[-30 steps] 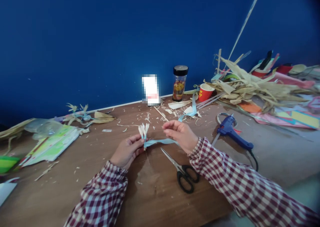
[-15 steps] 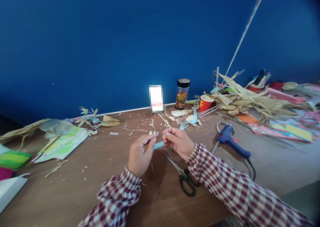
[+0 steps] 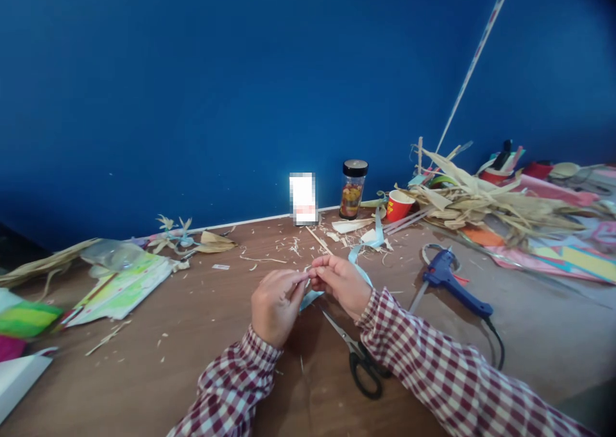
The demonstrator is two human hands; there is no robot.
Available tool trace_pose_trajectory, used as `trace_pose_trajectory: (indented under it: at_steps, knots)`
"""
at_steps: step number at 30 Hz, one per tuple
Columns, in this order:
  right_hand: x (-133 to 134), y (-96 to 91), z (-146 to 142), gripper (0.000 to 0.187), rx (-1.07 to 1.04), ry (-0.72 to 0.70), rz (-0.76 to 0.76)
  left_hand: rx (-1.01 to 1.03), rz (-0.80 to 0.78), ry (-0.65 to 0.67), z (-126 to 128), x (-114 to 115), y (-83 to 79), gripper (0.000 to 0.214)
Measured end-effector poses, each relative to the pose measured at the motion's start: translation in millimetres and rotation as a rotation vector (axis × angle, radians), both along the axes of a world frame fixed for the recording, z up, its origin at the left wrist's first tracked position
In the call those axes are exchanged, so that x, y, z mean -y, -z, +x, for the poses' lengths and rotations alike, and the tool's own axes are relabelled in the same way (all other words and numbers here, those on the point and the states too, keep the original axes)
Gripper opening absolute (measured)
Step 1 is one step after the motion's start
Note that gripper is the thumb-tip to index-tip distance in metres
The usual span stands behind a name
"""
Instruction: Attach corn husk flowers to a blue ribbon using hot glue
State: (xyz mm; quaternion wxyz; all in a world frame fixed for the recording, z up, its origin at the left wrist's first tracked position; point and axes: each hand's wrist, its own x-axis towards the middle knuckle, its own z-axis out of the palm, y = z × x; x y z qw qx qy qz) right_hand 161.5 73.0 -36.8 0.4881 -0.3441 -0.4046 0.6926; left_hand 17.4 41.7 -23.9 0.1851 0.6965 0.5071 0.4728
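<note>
My left hand [image 3: 278,305] and my right hand [image 3: 342,286] meet over the middle of the table, fingertips pinched together and touching. Between them they hold a light blue ribbon [image 3: 310,299]; one part hangs just below the fingers and another runs behind my right hand toward the back. Whatever else lies inside the pinch is hidden by the fingers. Black-handled scissors [image 3: 353,347] lie beside my right wrist, blades pointing toward my hands. Farther right rests a blue glue gun [image 3: 455,282] with its cord trailing forward.
Husk scraps litter the brown table [image 3: 192,360]. At the back stand a lit, blurred-out screen [image 3: 303,199], a black-lidded jar [image 3: 353,193] and a red paper cup [image 3: 399,207]. Dry corn husks [image 3: 481,199] pile up at right; a green-white sheet [image 3: 125,289] lies left.
My fingertips have come together, closing the gap where the ribbon was stretched. The pale piece above my left fingers no longer shows. The whole view has shifted slightly downward.
</note>
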Motion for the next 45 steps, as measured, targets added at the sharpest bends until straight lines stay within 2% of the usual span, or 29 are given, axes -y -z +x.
trace_pose_trajectory:
  at_steps: [7,13,15,20,23,28,31,35,40,43,45]
  knots:
    - [12.5,2.8,-4.7,0.014,-0.098,0.042,-0.136,-0.099,0.051,-0.057,-0.6,2.4,6.1,0.013]
    - [11.3,-0.1,-2.3,0.012,-0.271,0.092,-0.275,-0.185,0.182,0.003,-1.8,0.6,10.1,0.011]
    - [8.9,-0.9,0.0,0.012,-0.313,0.1,-0.288,-0.117,0.105,-0.01,-1.7,0.6,9.3,0.01]
    - [9.3,1.0,1.1,0.012,-0.337,0.022,-0.261,0.277,-0.246,-0.052,-0.2,1.1,3.1,0.016]
    - [12.6,2.6,-0.6,0.01,-0.341,-0.026,-0.237,0.392,-0.308,-0.028,2.7,3.4,-0.5,0.019]
    - [15.7,1.6,-1.8,0.01,-0.323,-0.045,-0.224,0.389,-0.319,0.049,4.1,5.3,0.0,0.019]
    - [15.9,-0.2,-0.9,0.013,-0.277,-0.038,-0.204,0.363,-0.286,-0.02,0.4,2.6,2.8,0.016]
    - [15.2,-2.8,1.0,0.013,-0.106,0.013,-0.154,0.351,-0.204,-0.119,-4.4,0.0,1.1,0.015]
    - [16.9,-2.3,-0.3,0.029,0.069,0.02,0.029,0.395,-0.208,-0.053,-3.2,2.2,-0.5,0.017]
    - [18.8,-0.3,-1.2,0.034,0.182,-0.013,0.095,0.609,-0.327,0.029,0.4,3.0,4.5,0.018]
    - [19.3,0.8,-0.8,0.03,0.276,-0.011,0.146,0.772,-0.433,0.08,2.9,3.1,6.7,0.018]
